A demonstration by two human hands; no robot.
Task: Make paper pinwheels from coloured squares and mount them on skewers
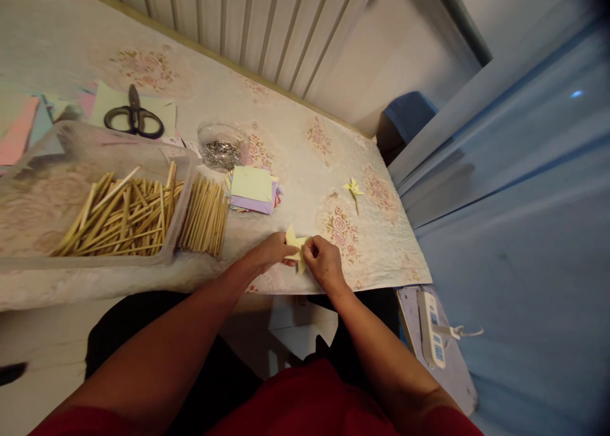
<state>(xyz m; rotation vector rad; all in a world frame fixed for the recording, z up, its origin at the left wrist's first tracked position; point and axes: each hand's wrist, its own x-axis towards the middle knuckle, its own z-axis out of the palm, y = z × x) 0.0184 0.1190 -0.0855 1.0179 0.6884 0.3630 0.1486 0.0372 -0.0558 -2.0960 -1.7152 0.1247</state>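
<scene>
Near the table's front edge I hold a pale yellow paper pinwheel (pixel 300 244) between both hands. The fingers of my left hand (pixel 275 250) are closed on its left side. My right hand (pixel 325 261) is closed in a pinch at its right side; whether a pin is between those fingers is too small to make out. Left of my hands lies a stack of cut paper squares (pixel 252 185), pale green on top and purple below. A finished-looking small yellow pinwheel on a stick (pixel 353 188) lies farther back on the right.
A clear plastic tub (pixel 183 223) holds many thin wooden sticks (pixel 131 217), and more sticks (pixel 204 217) lie beside it. Behind are a clear bowl of metal pins (pixel 222 150), black scissors (pixel 134 118) and coloured paper (pixel 19 128). A power strip (pixel 433 331) sits at lower right by a blue curtain (pixel 524 188).
</scene>
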